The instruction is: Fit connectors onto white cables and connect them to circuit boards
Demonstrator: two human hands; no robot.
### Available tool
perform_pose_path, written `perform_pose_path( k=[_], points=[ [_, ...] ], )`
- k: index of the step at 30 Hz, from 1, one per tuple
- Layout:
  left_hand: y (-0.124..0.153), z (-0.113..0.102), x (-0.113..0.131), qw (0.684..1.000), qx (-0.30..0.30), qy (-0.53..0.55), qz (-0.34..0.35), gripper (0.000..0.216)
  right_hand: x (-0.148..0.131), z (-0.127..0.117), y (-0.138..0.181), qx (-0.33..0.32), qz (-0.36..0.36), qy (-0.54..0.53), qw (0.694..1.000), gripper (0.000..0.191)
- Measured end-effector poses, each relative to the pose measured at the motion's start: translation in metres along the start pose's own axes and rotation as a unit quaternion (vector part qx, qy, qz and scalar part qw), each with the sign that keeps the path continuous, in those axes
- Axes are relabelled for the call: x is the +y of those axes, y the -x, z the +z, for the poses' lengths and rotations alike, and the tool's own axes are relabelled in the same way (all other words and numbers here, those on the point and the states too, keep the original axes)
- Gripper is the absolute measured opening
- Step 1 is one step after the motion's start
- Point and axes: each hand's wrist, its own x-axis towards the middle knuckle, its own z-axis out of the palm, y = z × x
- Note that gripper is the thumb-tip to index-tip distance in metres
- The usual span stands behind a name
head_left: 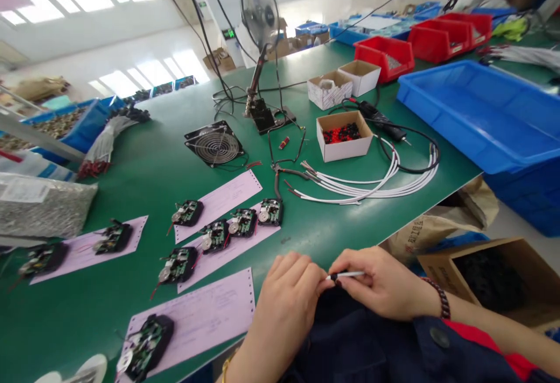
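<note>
While fingers pinch, white cable lies between them

Navy, red-trimmed garment with dark button, beaded bracelet at four o'clock, gold-coloured band near seven

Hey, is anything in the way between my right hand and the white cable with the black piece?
Nothing visible: your right hand pinches the white cable directly, and your left hand holds it beside the black piece.
</note>
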Motion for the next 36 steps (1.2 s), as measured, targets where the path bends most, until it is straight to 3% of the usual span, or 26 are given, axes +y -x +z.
perform_pose_path(
  k=[4, 7, 9, 12, 13, 16, 19, 25, 36],
  points=[
    [-0.012, -0.009, -0.005, 0.999, -0.002, 0.030, 0.028, 0.028, 0.002, -0.001, 0.001, 0.044, -0.013, -0.013, 0.999, 0.016],
    [-0.047, -0.027, -0.014, 0.995, -0.052, 0.071, 0.043, 0.023, 0.010, -0.010, 0.003, 0.102, -0.040, -0.036, 0.993, 0.023],
    [-0.091, -0.039, -0.023, 0.995, -0.076, 0.044, 0.043, 0.020, 0.015, -0.017, 0.004, 0.147, -0.027, -0.057, 0.987, 0.026],
    [-0.178, -0.042, -0.038, 0.984, -0.102, -0.148, -0.002, 0.020, 0.019, -0.024, 0.010, 0.175, -0.010, -0.063, 0.983, 0.024],
    [-0.209, -0.037, -0.044, 0.965, -0.136, -0.223, -0.016, 0.022, 0.019, -0.026, 0.012, 0.172, -0.012, -0.058, 0.983, 0.024],
    [-0.284, -0.010, -0.063, 0.944, -0.177, -0.278, -0.027, 0.020, 0.019, -0.029, 0.021, 0.159, -0.016, -0.036, 0.986, 0.022],
    [-0.326, 0.022, -0.077, 0.925, -0.210, -0.316, -0.038, 0.015, 0.023, -0.032, 0.032, 0.169, 0.004, -0.018, 0.985, 0.023],
    [-0.344, 0.053, -0.089, 0.910, -0.225, -0.347, -0.032, 0.028, 0.033, -0.039, 0.050, 0.201, 0.018, -0.004, 0.979, 0.027],
    [-0.341, 0.057, -0.096, 0.911, -0.227, -0.342, -0.035, 0.029, 0.030, -0.046, 0.047, 0.193, 0.016, 0.003, 0.981, 0.029]
  ],
)
